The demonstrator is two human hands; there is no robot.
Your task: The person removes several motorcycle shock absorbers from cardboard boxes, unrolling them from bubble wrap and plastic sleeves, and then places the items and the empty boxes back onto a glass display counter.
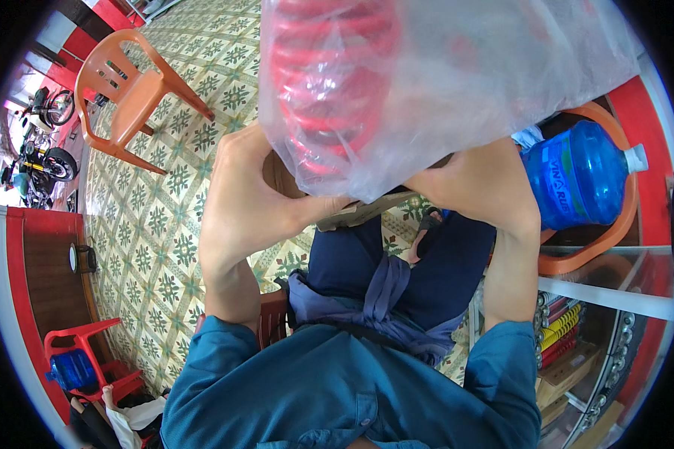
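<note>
Close to the camera, a cloudy plastic bag (483, 73) holds a red coil spring (337, 84), likely of a shock absorber, and covers much of what lies under it. Below the bag is a cardboard box (365, 212), only partly visible. My left hand (258, 191) grips the box's left side, its thumb along the near edge beside the bag's lower end. On the other side my right hand (477, 185) holds the box, with its fingertips hidden beneath the bag. Both hands are raised above my lap.
An orange plastic chair (135, 101) stands on the tiled floor at upper left. At right, a blue water jug (578, 174) lies on another orange chair (567, 264), beside a glass case (606, 294) with coil springs. Another person's arm (109, 398) shows at lower left.
</note>
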